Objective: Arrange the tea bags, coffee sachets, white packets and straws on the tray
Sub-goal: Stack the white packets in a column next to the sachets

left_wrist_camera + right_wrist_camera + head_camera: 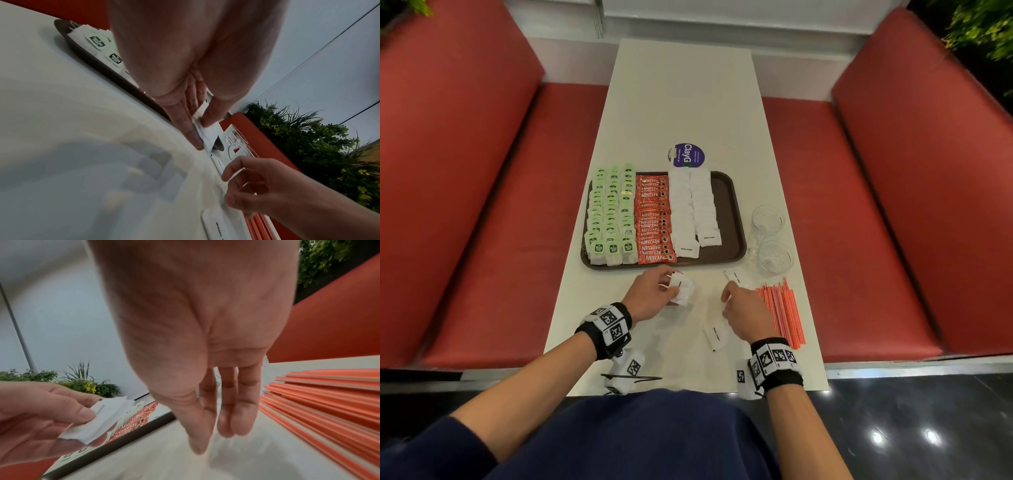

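The brown tray (726, 205) holds green tea bags (611, 212) on the left, red coffee sachets (654, 219) in the middle and two columns of white packets (693, 209) to their right. Just in front of the tray, my left hand (654, 294) pinches a small stack of white packets (683, 291) between thumb and fingers (191, 129). My right hand (739, 305) hovers low over the table with straight fingers (242, 410), holding nothing. One loose white packet (717, 334) lies beside its wrist, another (736, 277) beyond its fingertips. Orange straws (782, 311) lie to its right.
Two clear glasses (767, 219) (775, 257) stand right of the tray, just beyond the straws. A round purple sticker (686, 155) sits on the white table behind the tray. Red benches (893, 205) flank the table. The tray's right strip is bare.
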The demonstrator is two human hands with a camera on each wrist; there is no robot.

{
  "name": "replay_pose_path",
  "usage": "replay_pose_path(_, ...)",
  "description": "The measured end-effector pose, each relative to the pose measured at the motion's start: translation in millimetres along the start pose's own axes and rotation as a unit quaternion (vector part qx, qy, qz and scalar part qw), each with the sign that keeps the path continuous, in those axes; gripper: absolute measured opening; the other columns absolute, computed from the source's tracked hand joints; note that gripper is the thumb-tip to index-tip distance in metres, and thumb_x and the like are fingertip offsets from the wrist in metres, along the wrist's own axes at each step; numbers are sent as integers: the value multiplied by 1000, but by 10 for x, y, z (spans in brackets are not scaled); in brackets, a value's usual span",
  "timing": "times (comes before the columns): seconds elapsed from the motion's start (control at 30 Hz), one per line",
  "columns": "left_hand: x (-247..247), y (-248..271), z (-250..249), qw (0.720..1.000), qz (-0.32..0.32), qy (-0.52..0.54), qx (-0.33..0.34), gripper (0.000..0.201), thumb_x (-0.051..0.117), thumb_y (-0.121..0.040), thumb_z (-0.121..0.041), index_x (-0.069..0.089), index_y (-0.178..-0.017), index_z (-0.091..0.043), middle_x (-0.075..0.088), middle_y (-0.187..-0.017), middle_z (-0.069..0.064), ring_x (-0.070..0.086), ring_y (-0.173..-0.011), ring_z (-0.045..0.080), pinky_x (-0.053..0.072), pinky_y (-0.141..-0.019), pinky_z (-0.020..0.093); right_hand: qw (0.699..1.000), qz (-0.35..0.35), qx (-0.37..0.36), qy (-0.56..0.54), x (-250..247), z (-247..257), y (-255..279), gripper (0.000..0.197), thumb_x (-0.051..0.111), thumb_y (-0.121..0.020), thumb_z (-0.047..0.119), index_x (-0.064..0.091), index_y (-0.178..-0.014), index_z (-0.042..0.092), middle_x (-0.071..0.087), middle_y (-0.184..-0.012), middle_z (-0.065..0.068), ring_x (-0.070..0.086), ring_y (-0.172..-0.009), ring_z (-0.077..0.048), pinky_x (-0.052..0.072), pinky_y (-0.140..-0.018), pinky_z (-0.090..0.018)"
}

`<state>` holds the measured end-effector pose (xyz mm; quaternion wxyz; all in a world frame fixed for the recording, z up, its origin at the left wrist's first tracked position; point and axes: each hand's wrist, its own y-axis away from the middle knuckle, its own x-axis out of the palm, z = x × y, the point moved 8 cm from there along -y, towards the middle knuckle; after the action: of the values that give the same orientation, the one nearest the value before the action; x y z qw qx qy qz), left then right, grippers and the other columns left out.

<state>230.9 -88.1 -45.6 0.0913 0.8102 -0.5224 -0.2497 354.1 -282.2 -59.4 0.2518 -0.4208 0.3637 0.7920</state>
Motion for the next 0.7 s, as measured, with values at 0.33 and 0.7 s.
replay_pose_path(0.33,-41,4,18,1000,-10,7,3,30,70,-98,-3,68,-125,-16,76,-115,7,75,-103,26,66,-87,49,999,-7,0,36,-90,-5,-131,45,64,-103,51,58,-145,33,44,-158,-2,44,-138,-32,49,-109,-45)
replay_pose_path(0.7,-56,-7,85,998,-17,65,-22,26,64,-102,2,64,-124,-12,75,-116,13,75,-105,29,67,-86,46,992,64,-93,54,120,97,92,22,81,-94,34,69,-111,32,48,-138,8,43,-126,-21,47,-106,-39)
